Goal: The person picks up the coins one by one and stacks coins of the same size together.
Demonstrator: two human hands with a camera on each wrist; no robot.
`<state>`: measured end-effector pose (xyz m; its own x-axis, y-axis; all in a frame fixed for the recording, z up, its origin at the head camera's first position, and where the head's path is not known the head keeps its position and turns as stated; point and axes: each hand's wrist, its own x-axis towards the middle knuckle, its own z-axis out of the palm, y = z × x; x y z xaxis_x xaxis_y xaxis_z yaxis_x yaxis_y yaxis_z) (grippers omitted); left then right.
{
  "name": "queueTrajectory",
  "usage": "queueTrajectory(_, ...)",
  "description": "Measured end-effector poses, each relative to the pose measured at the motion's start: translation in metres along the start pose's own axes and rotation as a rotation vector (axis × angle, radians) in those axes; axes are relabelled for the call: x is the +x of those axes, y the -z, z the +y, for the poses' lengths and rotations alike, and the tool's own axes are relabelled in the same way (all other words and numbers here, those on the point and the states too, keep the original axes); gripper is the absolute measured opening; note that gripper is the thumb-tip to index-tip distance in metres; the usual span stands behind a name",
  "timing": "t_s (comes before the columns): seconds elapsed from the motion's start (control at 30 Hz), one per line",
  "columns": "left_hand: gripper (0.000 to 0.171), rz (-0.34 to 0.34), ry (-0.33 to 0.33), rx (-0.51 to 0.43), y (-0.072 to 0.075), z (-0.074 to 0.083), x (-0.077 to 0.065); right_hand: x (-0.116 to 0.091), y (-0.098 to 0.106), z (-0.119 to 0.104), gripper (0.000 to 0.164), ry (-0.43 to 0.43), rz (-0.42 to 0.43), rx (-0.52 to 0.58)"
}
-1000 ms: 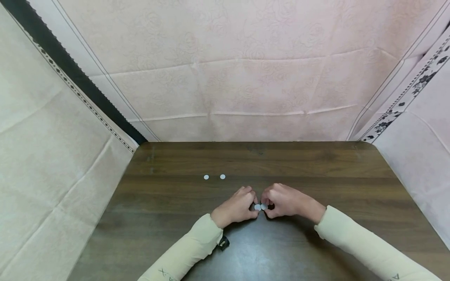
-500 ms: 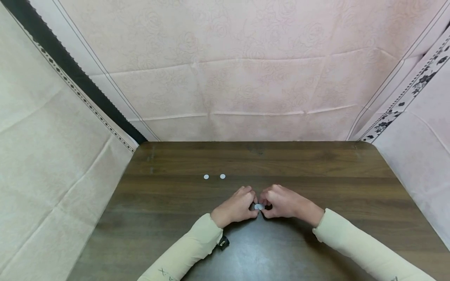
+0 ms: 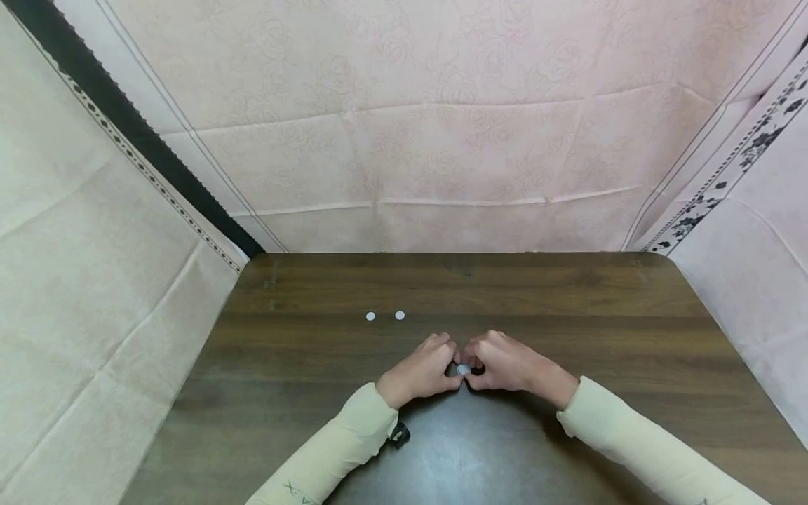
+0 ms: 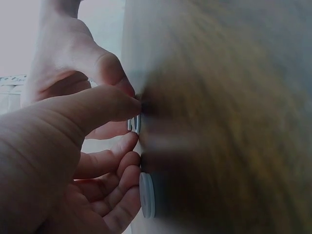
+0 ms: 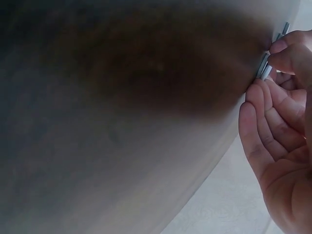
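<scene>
My left hand (image 3: 421, 372) rests low on the table and holds a small white disc between thumb and fingertips. From the right, my right hand (image 3: 510, 362) pinches another white disc (image 3: 463, 369) by its edges. That disc lies over the left hand's disc and covers most of it. In the left wrist view the two thin discs (image 4: 134, 124) stand face to face near the thumb tips. The right wrist view shows the pinched white disc (image 5: 266, 72) edge-on, at the fingertips. Whether the two discs touch, I cannot tell.
Farther back on the wooden table (image 3: 303, 393) lie a left white disc (image 3: 370, 316) and a right white disc (image 3: 400, 315), apart from each other. A small black device (image 3: 400, 435) sits at the left cuff. Pale cloth (image 3: 410, 161) hangs beyond the table's far edge.
My right hand has moved slightly left, bringing its disc from beside the left hand's disc to over it. The left hand has barely moved. The two farther discs stay put.
</scene>
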<state>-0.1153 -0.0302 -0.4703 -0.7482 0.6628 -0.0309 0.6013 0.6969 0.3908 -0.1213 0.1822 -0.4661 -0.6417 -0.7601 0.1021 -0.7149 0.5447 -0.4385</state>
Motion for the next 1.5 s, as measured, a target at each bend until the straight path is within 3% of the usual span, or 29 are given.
queueTrajectory(1.17,0.017,0.004,0.002,-0.023,-0.001,-0.003,-0.002,0.005,0.005,-0.005,0.01,-0.068,-0.064,0.047)
queueTrajectory(1.5,0.028,-0.029,-0.062,-0.049,0.009,-0.014,-0.01,0.008,0.006,-0.004,0.01,-0.098,-0.098,0.063)
